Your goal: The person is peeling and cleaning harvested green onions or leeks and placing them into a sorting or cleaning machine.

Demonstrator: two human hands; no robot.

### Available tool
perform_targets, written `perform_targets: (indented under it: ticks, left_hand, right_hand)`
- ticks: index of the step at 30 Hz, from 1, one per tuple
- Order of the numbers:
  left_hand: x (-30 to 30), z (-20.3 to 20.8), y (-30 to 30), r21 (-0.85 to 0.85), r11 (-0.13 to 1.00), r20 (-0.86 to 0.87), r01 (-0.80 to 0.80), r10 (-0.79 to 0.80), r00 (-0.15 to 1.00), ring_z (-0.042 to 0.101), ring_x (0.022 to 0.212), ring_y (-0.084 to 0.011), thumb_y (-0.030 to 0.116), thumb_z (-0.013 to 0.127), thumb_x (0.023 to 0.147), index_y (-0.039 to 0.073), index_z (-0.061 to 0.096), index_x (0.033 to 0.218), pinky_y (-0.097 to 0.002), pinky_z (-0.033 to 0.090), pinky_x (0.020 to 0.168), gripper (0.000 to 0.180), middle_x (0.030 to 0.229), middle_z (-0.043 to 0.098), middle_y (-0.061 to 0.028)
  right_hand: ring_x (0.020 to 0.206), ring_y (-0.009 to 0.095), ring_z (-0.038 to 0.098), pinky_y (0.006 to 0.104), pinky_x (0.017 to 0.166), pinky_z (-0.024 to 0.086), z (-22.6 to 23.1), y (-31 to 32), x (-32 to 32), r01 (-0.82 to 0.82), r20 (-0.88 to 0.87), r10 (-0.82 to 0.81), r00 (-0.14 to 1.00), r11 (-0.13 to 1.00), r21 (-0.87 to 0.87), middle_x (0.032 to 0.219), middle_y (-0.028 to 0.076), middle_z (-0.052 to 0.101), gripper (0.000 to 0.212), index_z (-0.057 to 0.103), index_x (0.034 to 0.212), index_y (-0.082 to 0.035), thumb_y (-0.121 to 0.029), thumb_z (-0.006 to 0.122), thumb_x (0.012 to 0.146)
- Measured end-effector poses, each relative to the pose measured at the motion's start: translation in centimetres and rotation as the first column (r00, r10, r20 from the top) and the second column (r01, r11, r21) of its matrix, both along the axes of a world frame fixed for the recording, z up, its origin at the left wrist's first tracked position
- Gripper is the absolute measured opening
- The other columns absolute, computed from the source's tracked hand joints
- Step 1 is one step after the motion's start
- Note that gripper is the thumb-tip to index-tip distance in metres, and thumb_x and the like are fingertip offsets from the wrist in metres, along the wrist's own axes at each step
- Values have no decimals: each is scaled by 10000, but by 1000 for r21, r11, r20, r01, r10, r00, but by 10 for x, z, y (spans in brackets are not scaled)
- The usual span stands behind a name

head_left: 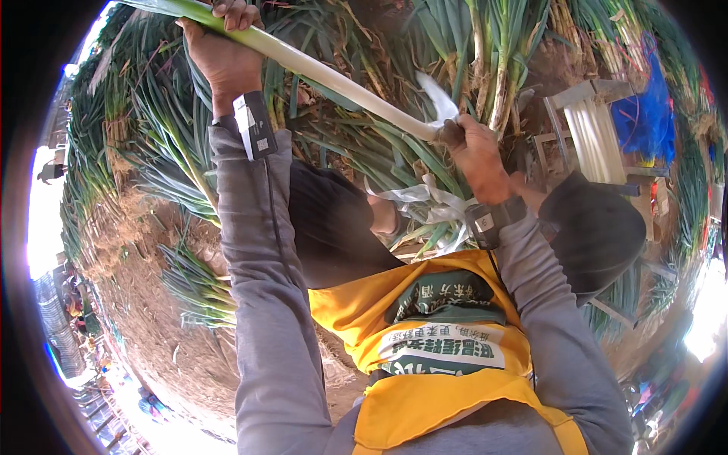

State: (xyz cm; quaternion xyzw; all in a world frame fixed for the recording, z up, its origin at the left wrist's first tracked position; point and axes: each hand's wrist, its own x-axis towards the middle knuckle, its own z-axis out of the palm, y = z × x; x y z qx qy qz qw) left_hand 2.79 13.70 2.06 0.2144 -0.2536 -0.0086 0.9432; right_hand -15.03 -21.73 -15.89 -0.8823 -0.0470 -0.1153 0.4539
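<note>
A long green onion (334, 78) slants across the top, its green part at the upper left and its thick white stalk running down to the right. Up near the green end, my left hand (226, 54) is closed around it. My right hand (479, 155) grips the root end, with fingers bent over the dark tip. A whitish curved piece (437, 97) stands up beside that end; I cannot tell whether it is a peeled layer or something else. Below the stalk, loose green leaves (371, 148) lie between my knees, with pale strips (434, 203) hanging near my right wrist.
Bundles of green onions (493, 45) stand along the far side, and more (114, 144) are heaped at the left. Peeled white stalks (595, 136) lie stacked in a metal frame on the right, next to blue plastic (644, 117). Bare soil (174, 356) spreads at the lower left.
</note>
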Motion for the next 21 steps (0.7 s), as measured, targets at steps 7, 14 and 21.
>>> perform_targets:
  ticks: [7, 14, 21]
  left_hand:
    - [2, -6, 16, 44, 998, -57, -52, 55, 997, 421, 625, -128, 564, 420, 1043, 29, 606, 1196, -282, 377, 629, 586, 747, 492, -19]
    - [21, -17, 21, 167, 950, -130, -265, 288, 949, 448, 659, -163, 524, 387, 1067, 29, 540, 1049, -329, 407, 665, 519, 752, 485, -50]
    - [24, -36, 43, 207, 941, -278, -269, 320, 906, 437, 697, -222, 468, 351, 1084, 20, 421, 894, -372, 412, 702, 491, 792, 443, -102]
  right_hand:
    - [878, 390, 686, 393, 747, 566, 19, -38, -26, -342, -423, 115, 899, 788, -513, 1041, 204, 687, 278, 686, 1048, -27, -286, 670, 945]
    - [962, 303, 656, 398, 754, 563, 106, 15, -26, -326, 126, 342, 931, 936, -129, 1049, 110, 641, 298, 654, 1130, -42, -118, 753, 860]
    - [899, 307, 649, 423, 716, 549, 101, 40, -14, -202, 246, 322, 914, 889, -412, 974, 80, 603, 177, 632, 982, -42, -67, 727, 835]
